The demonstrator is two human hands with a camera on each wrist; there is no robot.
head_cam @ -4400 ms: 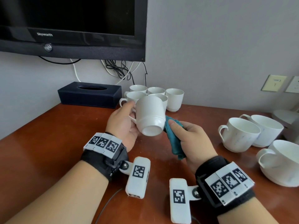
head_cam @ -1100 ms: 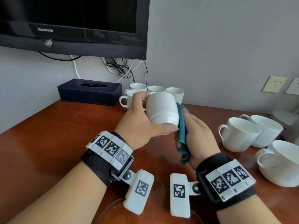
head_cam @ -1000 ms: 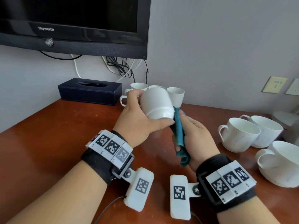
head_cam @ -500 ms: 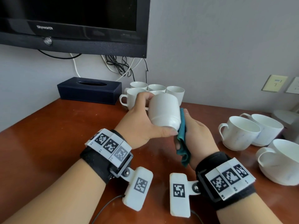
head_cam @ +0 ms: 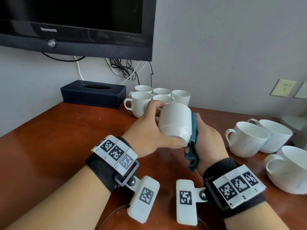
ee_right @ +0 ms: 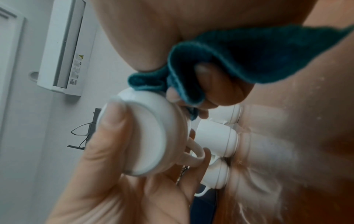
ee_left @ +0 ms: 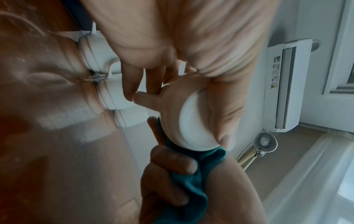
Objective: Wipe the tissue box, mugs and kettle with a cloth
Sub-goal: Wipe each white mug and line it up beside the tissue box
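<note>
Fingers point(ee_left: 153, 84) of left hand point(head_cam: 147, 135) curled round raised mug point(head_cam: 175, 122), thumb on base. Right hand point(head_cam: 209, 138) gripping cloth point(head_cam: 193, 146), pressed against mug's side.

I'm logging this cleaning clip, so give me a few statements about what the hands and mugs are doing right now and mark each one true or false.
1. The left hand holds a white mug off the table. True.
2. The right hand presses a teal cloth against the mug's side. True.
3. The held mug stands upright with its mouth up. False: it is tipped, base toward the camera.
4. The cloth lies on the tissue box. False: the right hand holds it.
5. Three larger cups stand on the table to the right. True.
</note>
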